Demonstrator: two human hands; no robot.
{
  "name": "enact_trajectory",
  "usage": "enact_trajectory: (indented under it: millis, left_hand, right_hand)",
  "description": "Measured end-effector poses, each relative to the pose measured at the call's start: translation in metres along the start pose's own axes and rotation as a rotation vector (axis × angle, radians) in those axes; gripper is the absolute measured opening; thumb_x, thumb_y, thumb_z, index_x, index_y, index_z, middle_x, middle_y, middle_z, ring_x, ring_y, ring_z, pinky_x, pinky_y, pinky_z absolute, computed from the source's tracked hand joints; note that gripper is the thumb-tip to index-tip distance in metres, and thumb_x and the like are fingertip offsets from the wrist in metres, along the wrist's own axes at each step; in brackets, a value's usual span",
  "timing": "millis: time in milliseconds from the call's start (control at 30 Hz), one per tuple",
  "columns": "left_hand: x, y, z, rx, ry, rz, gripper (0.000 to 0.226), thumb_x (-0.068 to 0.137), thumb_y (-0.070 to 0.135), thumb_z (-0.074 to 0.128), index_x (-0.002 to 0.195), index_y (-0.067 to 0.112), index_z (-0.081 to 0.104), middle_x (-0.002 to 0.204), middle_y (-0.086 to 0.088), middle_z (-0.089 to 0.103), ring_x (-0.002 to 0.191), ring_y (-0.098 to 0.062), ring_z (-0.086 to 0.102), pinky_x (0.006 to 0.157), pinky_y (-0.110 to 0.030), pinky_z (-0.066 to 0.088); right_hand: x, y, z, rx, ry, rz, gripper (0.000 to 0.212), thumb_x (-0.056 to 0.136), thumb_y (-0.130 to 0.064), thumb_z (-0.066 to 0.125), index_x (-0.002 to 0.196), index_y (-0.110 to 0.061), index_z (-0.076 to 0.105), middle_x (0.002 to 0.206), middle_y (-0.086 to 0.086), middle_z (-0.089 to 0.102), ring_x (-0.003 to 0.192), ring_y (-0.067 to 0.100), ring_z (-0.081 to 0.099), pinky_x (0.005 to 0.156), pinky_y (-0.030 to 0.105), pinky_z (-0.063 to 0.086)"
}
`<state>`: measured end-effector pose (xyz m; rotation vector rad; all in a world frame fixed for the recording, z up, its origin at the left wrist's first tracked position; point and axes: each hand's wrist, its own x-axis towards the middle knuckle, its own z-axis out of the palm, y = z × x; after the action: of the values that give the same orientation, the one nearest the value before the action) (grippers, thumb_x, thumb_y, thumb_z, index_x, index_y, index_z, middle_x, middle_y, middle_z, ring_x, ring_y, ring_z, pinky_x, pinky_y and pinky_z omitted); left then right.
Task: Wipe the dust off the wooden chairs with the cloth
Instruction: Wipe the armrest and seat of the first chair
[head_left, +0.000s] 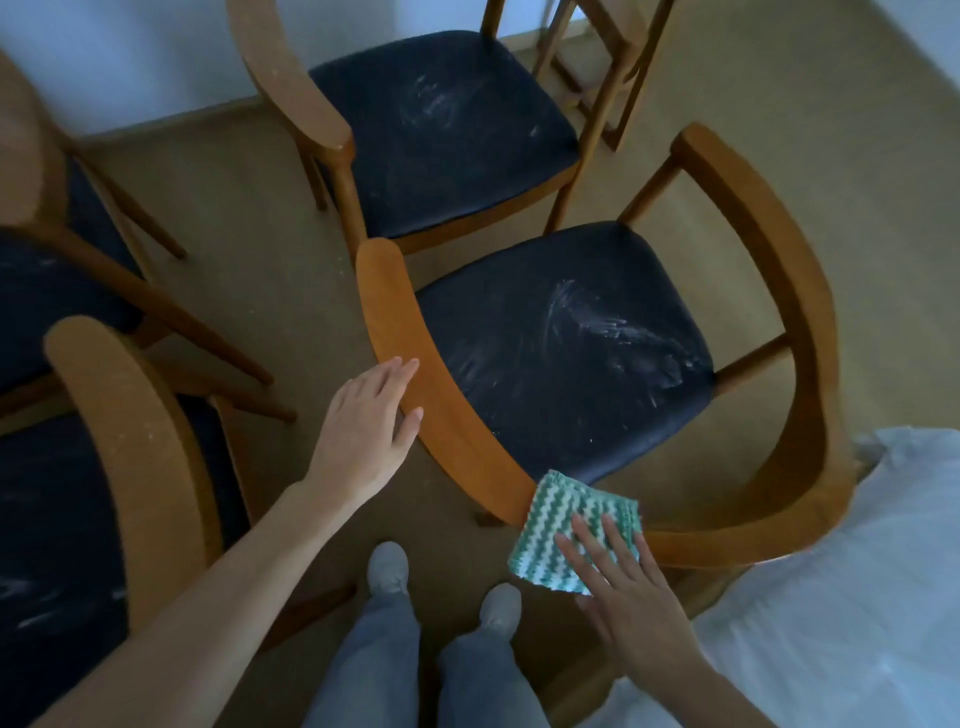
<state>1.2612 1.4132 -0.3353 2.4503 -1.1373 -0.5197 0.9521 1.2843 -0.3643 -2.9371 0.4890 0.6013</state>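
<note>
Nearest wooden armchair with a curved orange-brown back rail (452, 415) and dust-smeared dark navy seat (561, 353), standing on beige carpet (249, 208). The green-and-white zigzag cloth (556, 512) lies on the near bend of the rail, pressed flat by the right hand (628, 592), fingers (589, 540) straight and spread wide. The left hand (363, 436) rests against the rail's left arm, fingers straight, holding nothing. Similar dusty chairs stand behind (441, 130) and to the left (130, 441).
</note>
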Motion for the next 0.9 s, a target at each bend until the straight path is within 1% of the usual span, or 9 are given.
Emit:
enact_trajectory:
  millis: [200,333,367,467,500,600,700,833,900]
  left_hand:
    - [-0.012,0.006,0.012,0.026,-0.012,-0.041,0.052,0.095,0.03,0.049,0.143,0.015,0.036,0.145,-0.009,0.041,0.135,-0.024,0.037,0.11,-0.04,0.029]
    - [-0.018,-0.005,0.011,0.016,-0.019,-0.074,0.052,0.096,0.028,0.048,0.144,0.015,0.034,0.146,-0.009,0.04,0.135,-0.023,0.036,0.111,-0.04,0.031]
    - [-0.019,-0.008,0.01,0.015,-0.017,-0.081,0.052,0.096,0.028,0.048,0.144,0.015,0.034,0.146,-0.009,0.04,0.135,-0.024,0.036,0.11,-0.041,0.032]
    - [-0.02,-0.013,0.009,0.014,-0.011,-0.087,0.052,0.096,0.027,0.048,0.144,0.015,0.034,0.145,-0.01,0.04,0.134,-0.025,0.037,0.109,-0.04,0.032]
    - [-0.019,-0.013,0.008,0.011,-0.013,-0.086,0.052,0.096,0.026,0.048,0.144,0.015,0.033,0.146,-0.009,0.039,0.135,-0.025,0.036,0.109,-0.04,0.032]
    - [-0.017,-0.011,0.008,0.013,-0.037,-0.056,0.053,0.095,0.026,0.05,0.144,0.014,0.034,0.146,-0.01,0.038,0.135,-0.026,0.036,0.11,-0.041,0.031]
    - [-0.018,-0.002,0.015,0.111,-0.064,0.092,0.053,0.09,0.023,0.06,0.139,0.01,0.043,0.139,-0.015,0.047,0.129,-0.031,0.044,0.105,-0.045,0.035]
    - [-0.019,0.017,0.031,0.165,-0.058,0.158,0.05,0.086,0.022,0.067,0.131,0.008,0.052,0.132,-0.017,0.054,0.123,-0.036,0.051,0.099,-0.045,0.033]
    - [-0.018,0.024,0.038,0.173,-0.033,0.151,0.047,0.087,0.026,0.06,0.13,0.007,0.053,0.131,-0.017,0.055,0.122,-0.037,0.051,0.098,-0.045,0.032]
  right_hand:
    - [-0.015,-0.001,0.003,0.074,-0.064,0.033,0.061,0.098,-0.051,0.003,0.151,-0.022,0.01,0.159,-0.003,0.001,0.146,0.026,0.003,0.113,0.046,0.006]
    - [0.055,-0.025,-0.019,0.175,-0.018,0.094,0.063,0.099,-0.05,0.004,0.151,-0.015,0.01,0.153,0.002,0.03,0.139,0.029,0.031,0.116,0.044,0.021]
    - [0.074,-0.031,-0.028,0.205,-0.007,0.088,0.064,0.098,-0.052,0.003,0.15,-0.015,0.005,0.154,0.003,0.026,0.14,0.028,0.027,0.113,0.042,0.02]
    - [0.107,-0.043,-0.041,0.287,0.005,0.006,0.067,0.085,-0.06,-0.007,0.141,-0.026,-0.022,0.151,-0.008,-0.017,0.142,0.015,-0.014,0.112,0.03,-0.006]
    - [0.106,-0.043,-0.041,0.328,-0.02,-0.005,0.069,0.082,-0.061,-0.006,0.14,-0.027,-0.024,0.151,-0.01,-0.02,0.142,0.012,-0.015,0.111,0.026,-0.007]
    - [0.08,-0.028,-0.037,0.387,-0.087,0.041,0.082,0.082,-0.07,-0.001,0.15,-0.024,-0.007,0.158,-0.007,0.01,0.144,0.009,0.013,0.112,0.023,0.008]
    - [0.044,0.004,-0.03,0.33,-0.138,0.087,0.082,0.08,-0.064,0.0,0.15,-0.024,0.015,0.145,-0.008,0.039,0.132,0.009,0.037,0.109,0.026,0.024]
    - [0.035,0.032,-0.032,0.249,-0.223,0.038,0.057,0.098,-0.052,0.026,0.149,-0.027,0.018,0.144,-0.009,0.041,0.128,0.01,0.042,0.107,0.026,0.026]
    - [0.048,0.033,-0.036,0.304,-0.277,-0.009,0.062,0.096,-0.059,0.02,0.149,-0.027,0.016,0.137,-0.005,0.048,0.117,0.011,0.049,0.1,0.028,0.034]
